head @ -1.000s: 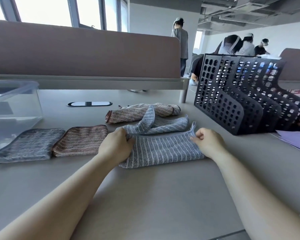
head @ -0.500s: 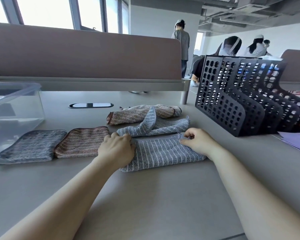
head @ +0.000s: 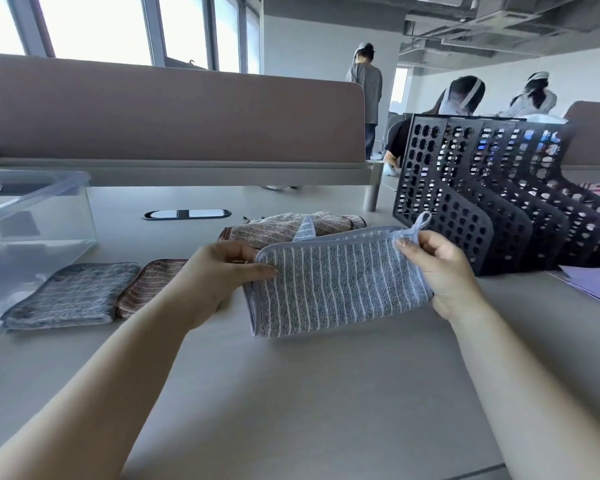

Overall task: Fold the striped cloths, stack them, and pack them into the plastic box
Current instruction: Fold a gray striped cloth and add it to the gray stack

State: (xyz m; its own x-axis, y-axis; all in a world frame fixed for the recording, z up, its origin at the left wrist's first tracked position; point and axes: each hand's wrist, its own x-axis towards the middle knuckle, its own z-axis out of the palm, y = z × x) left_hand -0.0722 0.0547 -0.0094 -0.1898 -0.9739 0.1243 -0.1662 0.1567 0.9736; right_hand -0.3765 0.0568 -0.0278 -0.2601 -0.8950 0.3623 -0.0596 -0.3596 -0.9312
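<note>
Hands lift a folded blue cloth between them, above the middle of a pale desk (head: 291, 393). The left hand (head: 219, 278) pinches the upper left corner of the blue cloth (head: 336, 289), with one digit lying across the near face. The right hand (head: 440, 268) pinches the upper right corner, thumb on the near face and fingers curled behind. A small loop (head: 420, 221) sticks up just beside that thumb. The cloth is doubled over, its pale stripes running top to bottom, and it hangs stretched between the two grips. Whether its lower edge touches the desk cannot be told.

Just behind it lies a rumpled brown cloth (head: 329, 221), unfolded, with a strip of another blue cloth (head: 305, 230) draped over it. To the left, partly hidden by the left forearm, a folded red cloth (head: 146, 285) lies flat. A folded grey cloth (head: 70, 292) lies beside it, edge to edge.

Further left stands a clear plastic box (head: 49, 216), open at the top, near the grey cloth. No cloth can be seen inside it.

To the right stands a black perforated file rack (head: 465, 216), close behind the right hand. Purple paper (head: 596, 282) lies at the right edge of the desk. An oval cable port (head: 187, 214) is set into the desk near a brown screen (head: 170, 112). Beyond the screen are windows and three people (head: 366, 84), one standing and two lower down.
</note>
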